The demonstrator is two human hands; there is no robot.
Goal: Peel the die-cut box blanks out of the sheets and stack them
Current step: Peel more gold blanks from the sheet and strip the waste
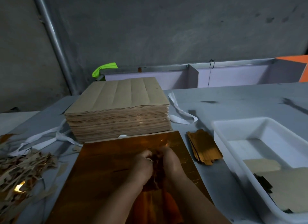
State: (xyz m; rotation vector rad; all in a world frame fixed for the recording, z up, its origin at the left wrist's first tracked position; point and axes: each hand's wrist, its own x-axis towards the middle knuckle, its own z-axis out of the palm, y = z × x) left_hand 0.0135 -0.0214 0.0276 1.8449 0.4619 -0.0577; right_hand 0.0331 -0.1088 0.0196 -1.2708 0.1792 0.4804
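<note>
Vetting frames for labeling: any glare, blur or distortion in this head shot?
Head view: dim overall; warm glare at the far edge of the gold sheet; left hand, right hand and the foil piece in their grip are motion-blurred; wide-angle lens bows the pipe and white tray; bright glint in the scrap pile.

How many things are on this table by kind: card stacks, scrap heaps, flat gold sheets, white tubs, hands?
Card stacks: 2, brown sheet stack and gold blank stack
Scrap heaps: 1, scrap heap
Flat gold sheets: 1, gold sheet
White tubs: 1, white tub
Hands: 2, left hand and right hand, both gripping a crumpled gold piece
Total: 7
</note>
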